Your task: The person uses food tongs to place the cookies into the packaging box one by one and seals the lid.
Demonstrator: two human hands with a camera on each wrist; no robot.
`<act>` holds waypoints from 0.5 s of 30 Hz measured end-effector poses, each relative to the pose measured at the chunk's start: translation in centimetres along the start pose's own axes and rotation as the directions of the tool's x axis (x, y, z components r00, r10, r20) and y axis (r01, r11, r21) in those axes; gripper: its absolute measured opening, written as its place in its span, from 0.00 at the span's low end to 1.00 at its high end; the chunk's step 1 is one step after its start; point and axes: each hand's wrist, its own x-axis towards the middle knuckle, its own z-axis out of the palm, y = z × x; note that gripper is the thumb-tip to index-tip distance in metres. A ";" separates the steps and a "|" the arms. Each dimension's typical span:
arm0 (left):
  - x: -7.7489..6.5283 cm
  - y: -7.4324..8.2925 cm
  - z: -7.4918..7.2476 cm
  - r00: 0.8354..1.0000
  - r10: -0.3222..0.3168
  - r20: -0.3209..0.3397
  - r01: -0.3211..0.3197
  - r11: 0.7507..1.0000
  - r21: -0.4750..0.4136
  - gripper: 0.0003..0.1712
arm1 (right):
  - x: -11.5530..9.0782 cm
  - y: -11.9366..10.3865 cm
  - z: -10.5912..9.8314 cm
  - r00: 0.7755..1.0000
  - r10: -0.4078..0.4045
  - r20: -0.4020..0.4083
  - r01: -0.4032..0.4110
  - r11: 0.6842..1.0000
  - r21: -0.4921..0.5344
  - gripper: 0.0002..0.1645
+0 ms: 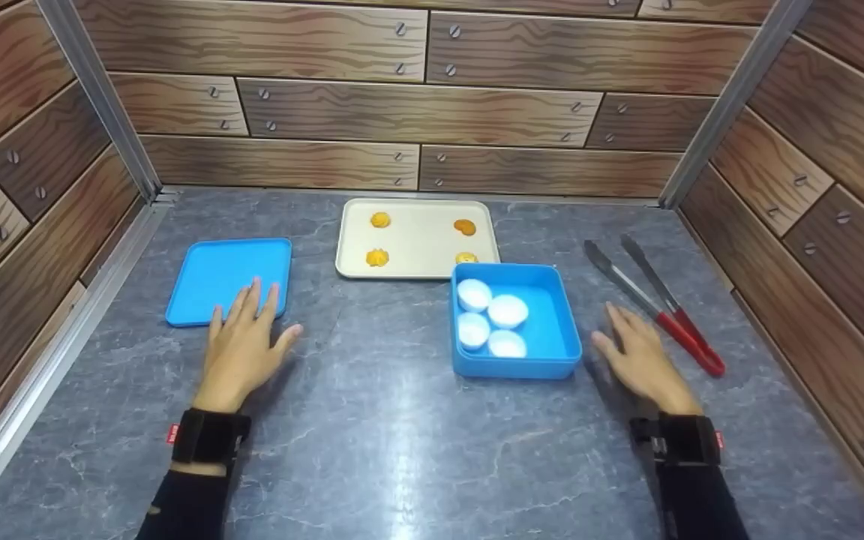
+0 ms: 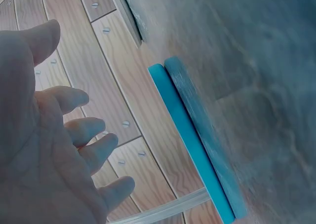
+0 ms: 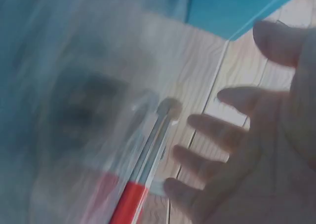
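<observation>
My left hand hovers over the near edge of a flat blue lid, fingers relaxed and spread, holding nothing. In the left wrist view the lid lies apart from the fingers. On the other side, my right hand is held with loose fingers between a blue box and red-handled tongs. Several white cups sit in the left part of the box. The right wrist view shows the tongs beyond the fingertips, with nothing in the palm.
A cream tray stands at the back middle, partly behind the box. It bears yellow pieces and a browner piece near its corners. Wood-patterned walls enclose the grey marbled table at the back and sides.
</observation>
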 end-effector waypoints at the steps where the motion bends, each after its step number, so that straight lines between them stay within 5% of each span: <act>1: 0.0 0.0 0.0 1.000 0.002 -0.006 -0.002 1.000 0.000 0.45 | 0.1 -0.2 -0.1 1.000 0.008 -0.009 -0.008 0.999 0.049 0.45; 4: 0.2 0.3 0.2 1.000 0.012 -0.021 -0.012 1.000 -0.006 0.45 | 0.6 -1.1 -0.3 0.999 0.039 -0.005 -0.037 0.975 0.221 0.43; 8: 0.4 1.0 0.4 0.999 0.036 -0.024 -0.037 0.999 -0.034 0.45 | 1.5 -2.0 -0.4 0.992 0.070 0.103 -0.108 0.894 0.435 0.44; 15: 0.7 2.9 0.9 0.998 0.062 -0.016 -0.064 0.989 -0.136 0.45 | 3.3 -2.4 -0.3 0.963 0.083 0.255 -0.212 0.817 0.537 0.45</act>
